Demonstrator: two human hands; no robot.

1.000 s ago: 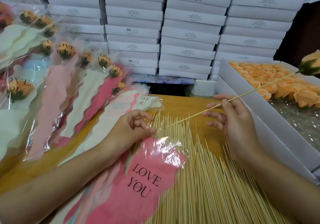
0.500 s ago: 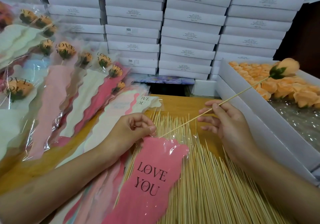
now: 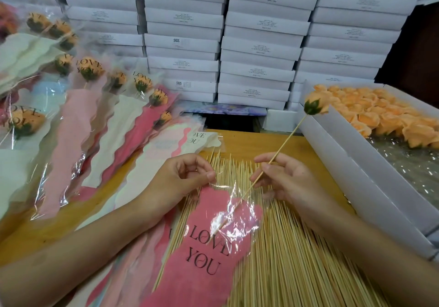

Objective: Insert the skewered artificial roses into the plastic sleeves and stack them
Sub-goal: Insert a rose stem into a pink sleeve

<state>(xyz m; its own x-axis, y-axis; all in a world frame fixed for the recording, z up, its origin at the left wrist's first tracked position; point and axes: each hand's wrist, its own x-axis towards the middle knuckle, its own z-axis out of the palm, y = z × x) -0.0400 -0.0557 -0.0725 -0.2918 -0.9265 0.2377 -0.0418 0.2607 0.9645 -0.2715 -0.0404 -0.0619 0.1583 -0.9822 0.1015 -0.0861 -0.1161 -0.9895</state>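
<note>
Left hand point(image 3: 180, 176): thumb and forefinger pinch the pink sleeve point(image 3: 209, 259) at its mouth, apparently holding it open. Right hand point(image 3: 289, 183): fingers pinch the skewered rose point(image 3: 314, 103) mid-stick (angled low for sliding in); tip inside the film, bloom outside. Finished stack point(image 3: 78, 126) lies left.

The small print on the stacked white boxes point(image 3: 259, 45) at the far side is too small for you to read; the pink sleeve point(image 3: 204, 271) runs off the near edge and hides the loose skewers point(image 3: 297, 259) beneath it; glare on its plastic blurs the tip of your skewered rose point(image 3: 316, 103) — the rose box point(image 3: 344, 154) is cut off at right, the wrapped roses point(image 3: 23, 121) at left.
</note>
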